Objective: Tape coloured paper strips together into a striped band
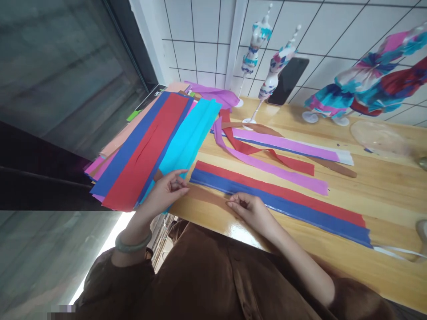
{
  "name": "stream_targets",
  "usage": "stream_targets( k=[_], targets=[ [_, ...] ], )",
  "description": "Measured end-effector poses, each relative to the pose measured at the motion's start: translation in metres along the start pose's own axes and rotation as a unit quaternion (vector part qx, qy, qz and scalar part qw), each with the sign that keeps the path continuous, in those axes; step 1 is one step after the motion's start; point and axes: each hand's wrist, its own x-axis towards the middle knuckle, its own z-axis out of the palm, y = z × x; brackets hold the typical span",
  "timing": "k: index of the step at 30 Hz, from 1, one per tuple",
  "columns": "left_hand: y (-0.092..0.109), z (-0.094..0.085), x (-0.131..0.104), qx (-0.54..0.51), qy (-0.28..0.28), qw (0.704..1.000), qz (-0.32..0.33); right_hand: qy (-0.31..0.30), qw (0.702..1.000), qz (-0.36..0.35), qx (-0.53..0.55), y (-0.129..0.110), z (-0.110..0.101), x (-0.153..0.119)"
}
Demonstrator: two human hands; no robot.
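My left hand (171, 189) is over the lower end of a turquoise strip (190, 138), its fingers curled together around something too small to make out. At the front edge of a blue strip (283, 206), my right hand (245, 205) is pinched closed; what it holds is hidden. Between both hands runs a faint brownish band (208, 195), strip or shadow, I cannot tell. A red strip (280, 191) lies along the blue one. Left of my hands, a wide red strip (147, 151) tops a stack of coloured sheets.
Behind lie a curled purple strip (267, 166), a twisted red ribbon (287, 161) and brown strips. Small wrapped dress forms (269, 80) and a dark phone (289, 82) are against the tiled wall. A clear round object (378, 138) sits back right on the wooden table (383, 275).
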Motion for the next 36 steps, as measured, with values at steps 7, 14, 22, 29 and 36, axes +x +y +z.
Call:
stream_targets(
  k=[7, 14, 22, 29, 36],
  targets=[
    [0.0, 0.009, 0.01, 0.003, 0.003, 1.0, -0.009, 0.025, 0.999, -0.024, -0.01, 0.0, 0.0, 0.001],
    [-0.005, 0.011, 0.017, 0.022, 0.038, 0.999, -0.015, 0.045, 0.995, 0.003, -0.084, -0.001, -0.016, 0.002],
    [-0.008, 0.014, 0.021, -0.009, 0.026, 1.0, -0.008, 0.057, 0.993, -0.001, -0.104, 0.002, -0.02, 0.003],
    [-0.001, 0.01, 0.017, -0.009, 0.001, 1.0, -0.022, 0.071, 0.989, -0.051, -0.118, -0.004, -0.021, -0.005],
    [0.004, 0.012, 0.016, 0.028, -0.039, 0.999, -0.018, 0.063, 0.989, -0.073, -0.115, -0.003, -0.018, -0.006]
  ],
)
